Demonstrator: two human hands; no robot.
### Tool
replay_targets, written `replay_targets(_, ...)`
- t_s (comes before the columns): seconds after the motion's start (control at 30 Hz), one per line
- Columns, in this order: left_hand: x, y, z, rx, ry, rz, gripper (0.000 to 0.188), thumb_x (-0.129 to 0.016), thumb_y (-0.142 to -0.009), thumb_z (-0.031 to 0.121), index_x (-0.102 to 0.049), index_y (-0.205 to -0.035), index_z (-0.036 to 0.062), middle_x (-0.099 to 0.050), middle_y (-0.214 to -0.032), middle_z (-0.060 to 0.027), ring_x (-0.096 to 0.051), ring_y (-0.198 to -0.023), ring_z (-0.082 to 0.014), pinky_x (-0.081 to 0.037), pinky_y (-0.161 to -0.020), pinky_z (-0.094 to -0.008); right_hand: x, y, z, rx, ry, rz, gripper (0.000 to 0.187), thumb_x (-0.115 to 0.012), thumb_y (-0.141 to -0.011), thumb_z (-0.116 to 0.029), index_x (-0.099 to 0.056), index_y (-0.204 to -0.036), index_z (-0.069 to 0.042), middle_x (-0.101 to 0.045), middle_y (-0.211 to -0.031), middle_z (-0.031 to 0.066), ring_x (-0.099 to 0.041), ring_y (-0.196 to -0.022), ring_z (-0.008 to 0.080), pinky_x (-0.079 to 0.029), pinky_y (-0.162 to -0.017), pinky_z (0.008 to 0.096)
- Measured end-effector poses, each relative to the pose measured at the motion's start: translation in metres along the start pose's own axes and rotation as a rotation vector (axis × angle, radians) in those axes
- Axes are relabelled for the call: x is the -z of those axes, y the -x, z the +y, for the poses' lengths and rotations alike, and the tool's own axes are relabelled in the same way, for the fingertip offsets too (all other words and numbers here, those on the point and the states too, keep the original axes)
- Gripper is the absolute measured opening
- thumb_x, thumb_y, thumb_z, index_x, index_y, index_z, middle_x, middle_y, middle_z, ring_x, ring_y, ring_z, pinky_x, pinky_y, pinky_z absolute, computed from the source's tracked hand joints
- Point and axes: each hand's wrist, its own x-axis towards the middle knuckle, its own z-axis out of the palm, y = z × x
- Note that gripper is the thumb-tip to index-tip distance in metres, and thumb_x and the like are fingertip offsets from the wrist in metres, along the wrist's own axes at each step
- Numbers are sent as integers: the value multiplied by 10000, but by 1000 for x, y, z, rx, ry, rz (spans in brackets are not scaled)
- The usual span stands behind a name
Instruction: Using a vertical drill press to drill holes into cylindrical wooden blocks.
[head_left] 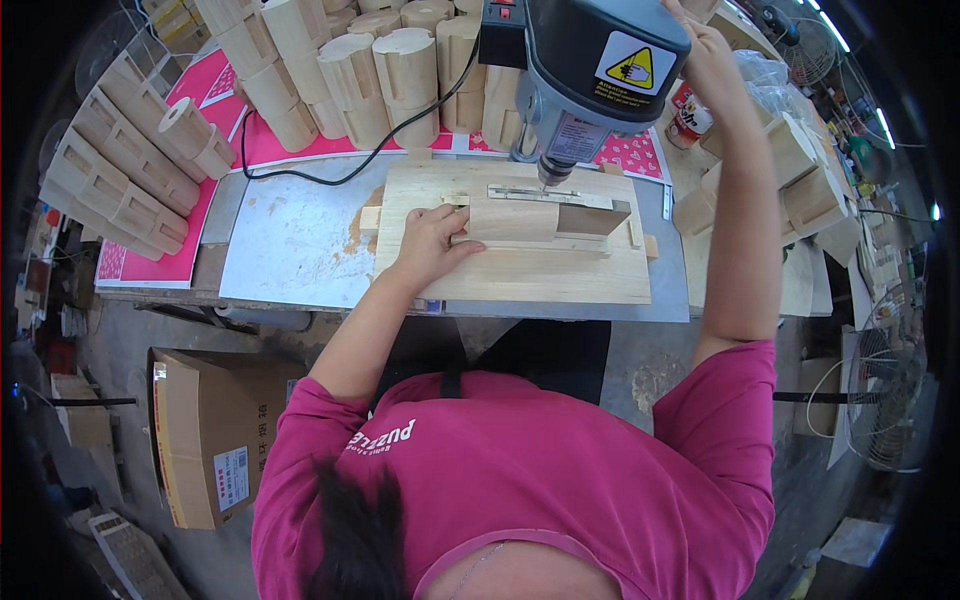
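A pale wooden block [512, 220] with a hollow right end lies on a flat wooden board [515, 285]. Pressed to its left end is my left hand [437, 242], its fingers and thumb closed about that end. A slotted metal strip [530, 193] runs along the block's upper edge. Right above it is the chuck [555, 170] of a dark drill press [610, 50]; whether the bit touches is too small to tell. My right hand [706, 60] is raised at the right side of the drill head, fingers curled; what they grip is hidden.
Several grooved wooden cylinders [408, 75] stand behind the board, with more stacked at left [130, 170] and more wooden pieces [815, 195] at right. A black cable [370, 152] crosses the white bench top [290, 240]. A cardboard box [215, 440] sits on the floor at left.
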Motion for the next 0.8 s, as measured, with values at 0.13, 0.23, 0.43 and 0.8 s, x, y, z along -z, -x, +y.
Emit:
replay_targets(0.13, 2, 1, 1, 5, -25, 9, 417, -716, -654, 309, -590, -984, 87, -547, -769, -10, -561, -748, -167, -318, -745, -335, -10, 21, 0, 251, 319, 164, 400, -403, -920, -359, -594, -938, -7, -597, -743, 121, -583, -720, 210, -426, -618, 297)
replay_targets(0.23, 3, 3, 0, -5, -12, 6, 422, -716, -656, 310, -590, -997, 95, -542, -761, -5, -557, -750, -161, -315, -741, -333, -14, 63, -25, 340, 665, 290, 288, -456, -891, -276, -602, -886, -29, -574, -695, 133, -571, -644, 247, -419, -576, 313)
replay_targets(0.43, 0, 3, -5, -22, -29, 21, 457, -712, -657, 316, -588, -1048, 115, -536, -750, 1, -540, -746, -165, -311, -737, -332, -22, 136, -28, 242, 613, 225, 174, -508, -864, -175, -613, -863, -36, -576, -668, 159, -576, -614, 305, -438, -549, 356)
replay_targets(0.8, 3, -1, 4, -3, 43, 47, 284, -721, -641, 271, -601, -826, 92, -500, -722, -23, -502, -741, -200, -311, -741, -333, -95, 171, 64, 335, 77, 381, 228, -490, -815, 26, -592, -1019, 21, -494, -637, 89, -466, -535, 162, -381, -504, 266)
